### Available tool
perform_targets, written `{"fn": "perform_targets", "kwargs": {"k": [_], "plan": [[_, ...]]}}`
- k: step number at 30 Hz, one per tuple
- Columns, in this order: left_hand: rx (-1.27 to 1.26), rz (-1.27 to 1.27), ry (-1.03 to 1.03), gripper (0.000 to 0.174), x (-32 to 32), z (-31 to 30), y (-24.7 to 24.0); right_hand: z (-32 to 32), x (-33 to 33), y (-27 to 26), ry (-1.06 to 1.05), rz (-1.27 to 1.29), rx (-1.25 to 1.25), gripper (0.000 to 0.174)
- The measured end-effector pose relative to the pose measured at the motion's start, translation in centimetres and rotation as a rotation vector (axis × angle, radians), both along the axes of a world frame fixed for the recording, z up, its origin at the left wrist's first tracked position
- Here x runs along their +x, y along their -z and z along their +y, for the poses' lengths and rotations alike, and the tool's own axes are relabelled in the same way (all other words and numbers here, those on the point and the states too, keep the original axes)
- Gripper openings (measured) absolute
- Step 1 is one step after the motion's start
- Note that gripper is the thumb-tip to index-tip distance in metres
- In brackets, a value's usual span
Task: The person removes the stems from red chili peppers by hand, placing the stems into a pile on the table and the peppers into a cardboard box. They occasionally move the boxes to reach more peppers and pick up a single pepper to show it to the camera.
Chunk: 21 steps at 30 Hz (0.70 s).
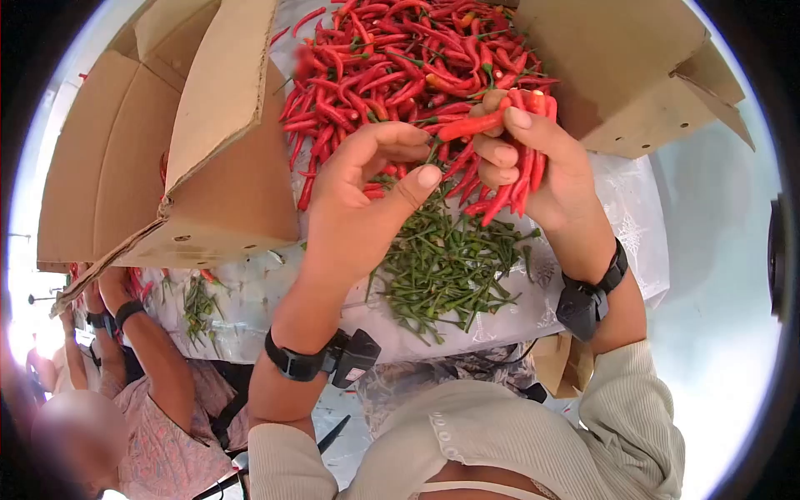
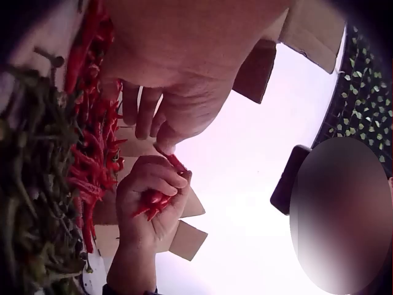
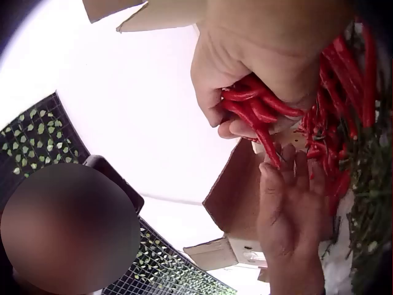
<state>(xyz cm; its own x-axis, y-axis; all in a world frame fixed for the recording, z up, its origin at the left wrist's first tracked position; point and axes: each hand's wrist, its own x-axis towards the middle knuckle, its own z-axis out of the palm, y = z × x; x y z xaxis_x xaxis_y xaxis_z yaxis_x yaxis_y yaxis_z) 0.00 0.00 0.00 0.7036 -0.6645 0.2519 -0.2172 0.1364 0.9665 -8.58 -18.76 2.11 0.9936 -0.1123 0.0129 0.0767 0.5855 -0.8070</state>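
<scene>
My right hand grips a bunch of red chillies, their tips hanging below the fingers. One chilli sticks out sideways between thumb and fingers, its green-stemmed end toward my left hand. The left thumb and fingers stand apart around that stem, curved but not closed, as the right wrist view also shows at the left hand. In the left wrist view the left fingertips are close to the protruding chilli; contact is unclear. Behind both hands lies a large heap of red chillies.
Loose green stems are piled on the pale covered table, nearest the body. Open cardboard boxes flank the heap, one on the left and one on the right. Another person sits at the lower left by more stems.
</scene>
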Motion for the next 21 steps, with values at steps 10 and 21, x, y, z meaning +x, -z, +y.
{"fn": "perform_targets", "kwargs": {"k": [10,21], "plan": [[-0.004,0.129,-0.082,0.021,-0.4,0.3,-1.0,-0.4,0.5,0.0,-0.176,-0.022,0.058,0.027],[0.168,-0.52,-0.34,0.007,-0.2,0.0,-0.5,1.0,0.1,-0.6,0.527,-0.364,-1.253,0.017]]}}
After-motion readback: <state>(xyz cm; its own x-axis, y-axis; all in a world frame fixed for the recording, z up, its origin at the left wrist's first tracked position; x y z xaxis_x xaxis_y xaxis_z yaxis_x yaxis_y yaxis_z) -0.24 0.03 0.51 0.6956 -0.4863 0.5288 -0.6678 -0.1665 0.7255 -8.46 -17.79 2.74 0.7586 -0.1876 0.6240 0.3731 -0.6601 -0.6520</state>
